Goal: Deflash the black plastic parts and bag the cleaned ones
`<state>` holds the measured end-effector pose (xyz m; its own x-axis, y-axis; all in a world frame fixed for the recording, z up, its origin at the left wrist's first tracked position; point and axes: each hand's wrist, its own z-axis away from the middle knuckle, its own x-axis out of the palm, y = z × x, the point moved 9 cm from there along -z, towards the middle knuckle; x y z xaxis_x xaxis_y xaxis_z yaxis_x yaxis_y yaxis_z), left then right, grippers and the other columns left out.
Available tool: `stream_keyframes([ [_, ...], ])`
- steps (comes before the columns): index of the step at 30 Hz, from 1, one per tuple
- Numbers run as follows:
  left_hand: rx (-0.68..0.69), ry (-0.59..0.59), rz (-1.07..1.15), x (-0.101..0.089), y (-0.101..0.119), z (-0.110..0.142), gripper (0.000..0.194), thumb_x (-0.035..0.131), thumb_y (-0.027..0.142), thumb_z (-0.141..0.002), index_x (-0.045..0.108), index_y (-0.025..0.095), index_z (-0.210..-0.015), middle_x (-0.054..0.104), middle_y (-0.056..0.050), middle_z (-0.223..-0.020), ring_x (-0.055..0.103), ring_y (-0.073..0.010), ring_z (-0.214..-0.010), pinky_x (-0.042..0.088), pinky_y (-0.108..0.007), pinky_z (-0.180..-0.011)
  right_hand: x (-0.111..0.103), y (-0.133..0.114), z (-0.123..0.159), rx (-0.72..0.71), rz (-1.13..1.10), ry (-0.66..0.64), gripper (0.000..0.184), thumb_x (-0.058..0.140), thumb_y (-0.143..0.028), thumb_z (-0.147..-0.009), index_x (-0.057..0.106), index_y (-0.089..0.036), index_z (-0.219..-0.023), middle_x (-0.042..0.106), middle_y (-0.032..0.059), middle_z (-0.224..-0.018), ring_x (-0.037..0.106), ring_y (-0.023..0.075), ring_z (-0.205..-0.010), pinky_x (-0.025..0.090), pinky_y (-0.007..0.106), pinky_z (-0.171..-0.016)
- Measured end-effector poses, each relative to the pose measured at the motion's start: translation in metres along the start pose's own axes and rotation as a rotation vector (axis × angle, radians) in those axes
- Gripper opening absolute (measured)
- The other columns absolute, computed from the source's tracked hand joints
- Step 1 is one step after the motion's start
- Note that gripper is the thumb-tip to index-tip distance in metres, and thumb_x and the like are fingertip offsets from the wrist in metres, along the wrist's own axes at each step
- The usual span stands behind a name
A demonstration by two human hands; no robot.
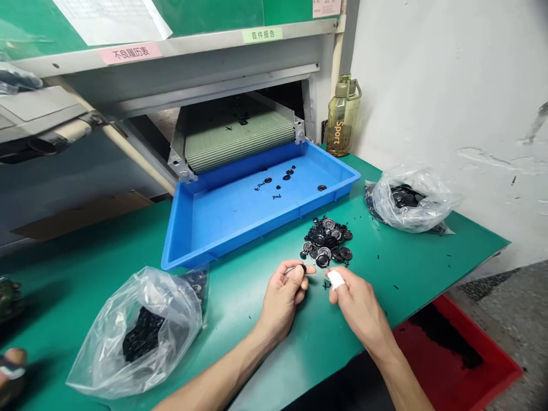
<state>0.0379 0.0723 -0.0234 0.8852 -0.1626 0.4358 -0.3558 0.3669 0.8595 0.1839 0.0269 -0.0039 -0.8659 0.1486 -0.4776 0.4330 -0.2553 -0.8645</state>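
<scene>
My left hand [282,294] pinches a small round black plastic part [303,268] between thumb and fingers. Just to its right, my right hand [357,302] has its fingers curled together, with a white wrap [336,279] around one digit. A thin black branched scrap [326,284] shows by its fingertips; whether it is held or lies on the table I cannot tell. Right beyond both hands is a heap of black disc-shaped plastic parts [327,240], mixed with small thin pieces.
A blue tray [222,245] with scattered black parts sits below a green conveyor belt [244,140]. Clear plastic bags of black parts stand left [171,337] and right [432,211]. A bottle [342,117] stands behind; a red bin [471,388] is lower right. Another person's hand [12,365] shows far left.
</scene>
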Motion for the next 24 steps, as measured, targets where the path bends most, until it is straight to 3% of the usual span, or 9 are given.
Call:
stream_keyframes([
  [3,-0.012,0.010,0.106,-0.001,0.003,-0.001,0.031,0.074,0.034,-0.077,0.054,0.016,-0.091,0.063,-0.005,-0.088,0.040,-0.0039,-0.055,0.023,-0.014,-0.042,-0.034,0.010,0.000,-0.057,0.260,0.268,0.033,0.038,-0.018,-0.082,0.066,-0.020,-0.101,0.068,0.0032,-0.075,0.058,0.0167,-0.063,0.037,0.026,-0.055],
  [5,-0.034,-0.002,0.164,-0.001,0.003,-0.002,0.029,0.074,0.031,-0.077,0.055,0.015,-0.091,0.062,-0.005,-0.088,0.040,-0.0037,-0.055,0.023,-0.013,-0.041,-0.044,0.008,0.002,-0.120,0.402,0.370,0.034,0.039,-0.017,-0.084,0.066,-0.019,-0.105,0.070,0.0074,-0.091,0.062,0.0190,-0.075,0.039,0.027,-0.060],
  [9,-0.078,-0.005,0.275,-0.002,0.001,-0.005,0.031,0.073,0.026,-0.077,0.060,0.012,-0.101,0.057,-0.004,-0.084,0.042,-0.0041,-0.056,0.026,-0.012,-0.039,-0.031,-0.004,0.005,-0.196,0.605,0.352,0.031,0.042,-0.012,-0.086,0.066,-0.018,-0.104,0.067,0.0069,-0.092,0.061,0.0178,-0.072,0.036,0.027,-0.058],
  [12,-0.114,-0.005,0.335,-0.003,0.000,-0.006,0.024,0.071,0.029,-0.078,0.061,0.011,-0.090,0.056,-0.004,-0.085,0.042,-0.0039,-0.056,0.028,-0.012,-0.039,-0.017,-0.011,0.008,-0.252,0.611,0.264,0.031,0.043,-0.011,-0.087,0.066,-0.022,-0.106,0.066,0.0038,-0.090,0.061,0.0164,-0.074,0.037,0.025,-0.059],
  [14,-0.124,-0.002,0.336,-0.004,0.000,-0.006,0.024,0.071,0.032,-0.080,0.058,0.012,-0.081,0.055,-0.004,-0.084,0.041,-0.0034,-0.056,0.028,-0.012,-0.040,-0.019,-0.012,0.009,-0.272,0.598,0.261,0.031,0.043,-0.011,-0.088,0.065,-0.022,-0.107,0.065,0.0029,-0.090,0.062,0.0155,-0.077,0.038,0.024,-0.062],
  [17,-0.120,-0.030,0.260,-0.002,0.002,-0.004,0.024,0.072,0.030,-0.080,0.057,0.012,-0.083,0.052,0.000,-0.078,0.034,-0.0015,-0.051,0.023,-0.011,-0.039,-0.038,-0.007,0.010,-0.241,0.695,0.368,0.028,0.046,-0.009,-0.087,0.065,-0.021,-0.104,0.064,0.0022,-0.086,0.062,0.0152,-0.071,0.036,0.025,-0.058],
  [20,-0.175,-0.096,0.148,0.010,0.003,-0.003,0.028,0.074,0.032,-0.078,0.057,0.013,-0.092,0.046,0.004,-0.070,0.024,-0.0001,-0.045,0.016,-0.011,-0.037,-0.053,0.000,0.012,-0.213,0.784,0.480,0.026,0.049,-0.008,-0.087,0.065,-0.019,-0.103,0.064,0.0030,-0.083,0.062,0.0151,-0.065,0.033,0.026,-0.054],
  [24,-0.210,-0.172,0.035,0.047,0.014,-0.012,0.035,0.071,0.042,-0.079,0.051,0.014,-0.078,0.031,0.009,-0.058,0.017,-0.0009,-0.043,0.011,-0.014,-0.037,-0.059,0.009,0.012,-0.225,0.777,0.570,0.028,0.047,-0.008,-0.088,0.064,-0.019,-0.107,0.063,0.0037,-0.084,0.061,0.0140,-0.065,0.033,0.025,-0.054],
])
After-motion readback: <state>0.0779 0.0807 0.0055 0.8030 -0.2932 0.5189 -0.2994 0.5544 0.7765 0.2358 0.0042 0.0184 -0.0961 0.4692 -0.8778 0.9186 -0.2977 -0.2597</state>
